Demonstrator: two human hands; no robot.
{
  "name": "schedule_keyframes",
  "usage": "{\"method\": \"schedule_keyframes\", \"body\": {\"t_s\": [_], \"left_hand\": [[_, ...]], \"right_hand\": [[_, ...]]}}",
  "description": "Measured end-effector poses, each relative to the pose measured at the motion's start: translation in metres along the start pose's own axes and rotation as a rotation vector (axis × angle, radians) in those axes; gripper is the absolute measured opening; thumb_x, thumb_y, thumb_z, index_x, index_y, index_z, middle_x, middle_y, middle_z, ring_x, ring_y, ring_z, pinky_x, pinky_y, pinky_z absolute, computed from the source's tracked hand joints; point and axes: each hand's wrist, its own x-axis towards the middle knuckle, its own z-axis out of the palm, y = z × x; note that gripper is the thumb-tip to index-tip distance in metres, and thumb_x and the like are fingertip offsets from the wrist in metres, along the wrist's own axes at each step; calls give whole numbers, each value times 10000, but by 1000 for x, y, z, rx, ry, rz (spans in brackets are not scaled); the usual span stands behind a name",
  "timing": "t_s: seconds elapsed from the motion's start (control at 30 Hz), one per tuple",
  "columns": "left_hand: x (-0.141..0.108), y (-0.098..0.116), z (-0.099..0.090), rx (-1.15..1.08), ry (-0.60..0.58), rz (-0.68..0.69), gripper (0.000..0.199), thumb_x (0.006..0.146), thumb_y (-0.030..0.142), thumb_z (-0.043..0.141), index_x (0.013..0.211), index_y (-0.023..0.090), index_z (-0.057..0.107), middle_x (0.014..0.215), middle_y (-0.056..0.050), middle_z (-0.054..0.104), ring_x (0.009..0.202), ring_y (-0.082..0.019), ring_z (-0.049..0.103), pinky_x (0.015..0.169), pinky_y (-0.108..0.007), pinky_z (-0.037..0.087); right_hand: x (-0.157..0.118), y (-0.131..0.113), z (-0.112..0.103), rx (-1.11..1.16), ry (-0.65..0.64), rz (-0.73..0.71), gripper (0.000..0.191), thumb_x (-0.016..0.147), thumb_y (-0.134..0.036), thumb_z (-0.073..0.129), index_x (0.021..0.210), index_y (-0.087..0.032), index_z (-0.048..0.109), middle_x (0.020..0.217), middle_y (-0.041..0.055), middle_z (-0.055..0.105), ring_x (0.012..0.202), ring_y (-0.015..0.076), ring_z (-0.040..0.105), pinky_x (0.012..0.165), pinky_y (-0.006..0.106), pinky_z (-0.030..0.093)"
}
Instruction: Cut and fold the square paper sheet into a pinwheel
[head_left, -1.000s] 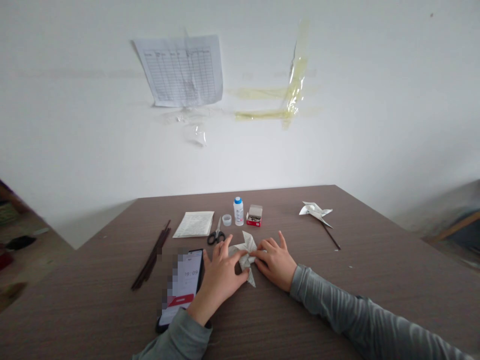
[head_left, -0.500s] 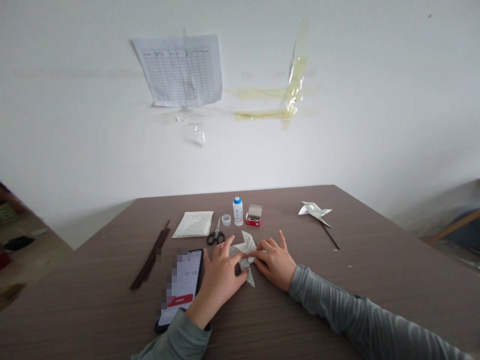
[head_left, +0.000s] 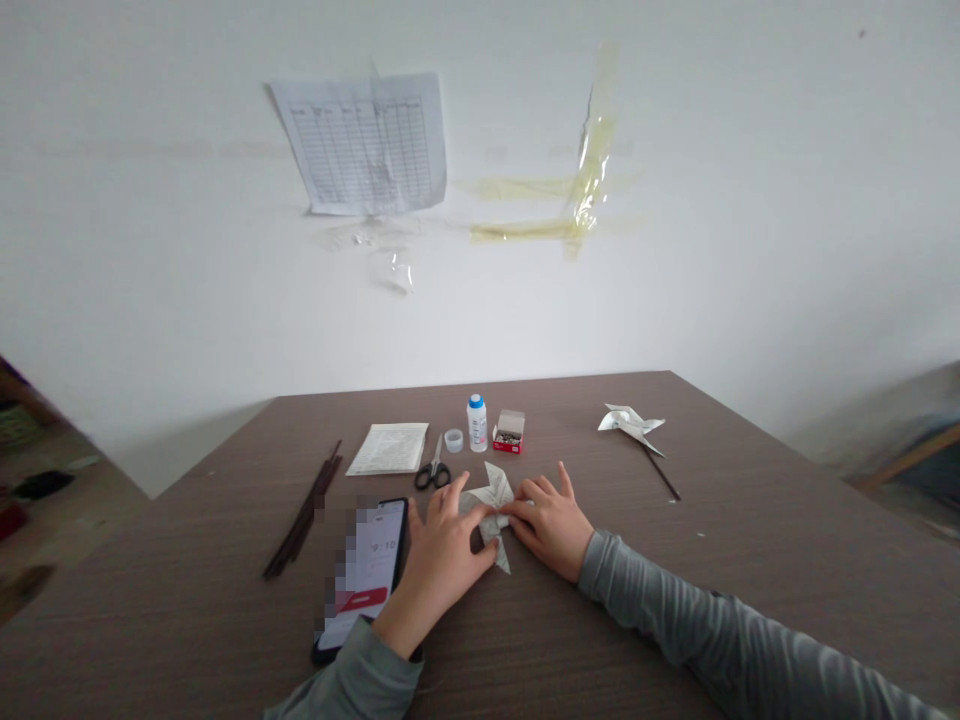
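Observation:
A folded paper pinwheel (head_left: 489, 512) with printed pages for its blades lies on the wooden-look table, held between my two hands. My left hand (head_left: 444, 565) presses its fingertips onto the near left of the paper. My right hand (head_left: 547, 525) pinches the pinwheel's centre from the right, and the fingers hide part of the folds. Just left of my left hand lies a smartphone (head_left: 367, 572) with a lit screen, partly blurred. Scissors (head_left: 433, 468) with black handles rest just beyond my left fingers.
A glue bottle (head_left: 477, 423), a small clear cap (head_left: 453, 440) and a red box of pins (head_left: 508, 432) stand at the far side. Nearby are a stack of printed paper (head_left: 388, 449), several dark sticks (head_left: 304, 515), and a paper pinwheel on a stick (head_left: 630, 425).

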Motion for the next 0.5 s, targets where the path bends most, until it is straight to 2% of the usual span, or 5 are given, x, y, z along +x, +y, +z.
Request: {"method": "schedule_keyframes", "body": {"t_s": [0.23, 0.4, 0.5], "left_hand": [[1, 0, 1, 52, -17, 24, 416, 1087, 222, 902, 1445, 415, 990, 2014, -79, 635, 1828, -482, 616, 1524, -949, 355], [1, 0, -2, 35, -43, 10, 443, 1102, 225, 889, 1498, 401, 978, 2031, -98, 609, 1849, -490, 593, 1523, -970, 331], [1, 0, -3, 20, -37, 9, 430, 1097, 226, 898, 1479, 401, 991, 2025, -106, 616, 1847, -506, 593, 1528, -969, 324]], "right_hand": [[-2, -3, -3, 6, -18, 23, 369, 1221, -210, 739, 1416, -393, 993, 1375, 104, 939, 1415, 374, 828, 1514, 958, 336], [-2, 1, -1, 44, 21, 16, 361, 1204, -218, 754, 1366, -417, 1008, 1315, 86, 954, 1369, 380, 852, 1515, 926, 369], [-2, 1, -3, 64, 11, 36, 363, 1205, -205, 746, 1331, -415, 1014, 1292, 83, 960, 1358, 369, 860, 1530, 928, 333]]}}
